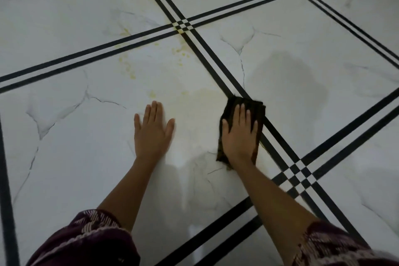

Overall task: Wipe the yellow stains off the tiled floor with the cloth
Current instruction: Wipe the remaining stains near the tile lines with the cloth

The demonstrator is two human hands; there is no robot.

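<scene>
Item: tiled floor (64, 153). White marble-look tiles with grey veins, divided by paired black border lines (97, 52) that cross in small checker patterns.

Item: yellow stains (180, 49). Specks and smears scattered on the tile ahead of my hands, thickest near the line crossing at upper centre, with fainter spots trailing toward me and a pale yellowish film just ahead of the gap between my hands.

Item: cloth (258, 107). Dark brown, folded, lying flat on the floor. Its far edge touches the black diagonal lines; its near corner shows behind my right wrist.

Item: my right hand (239, 134). Palm down on the cloth, fingers (241, 112) stretched out and slightly spread, pressing it to the tile rather than gripping it. Nothing is pinched between fingers and thumb.

Item: my left hand (152, 129). Palm flat on bare tile, well apart from the cloth, fingers extended and close together, thumb out to the side. It holds nothing.

Item: damp patch (289, 80). A dull grey area on the tile beyond the black lines, ahead and to the right of the cloth.

Item: sleeves (92, 239). Dark maroon fabric with a pale pattern, at both forearms near the bottom edge.
</scene>
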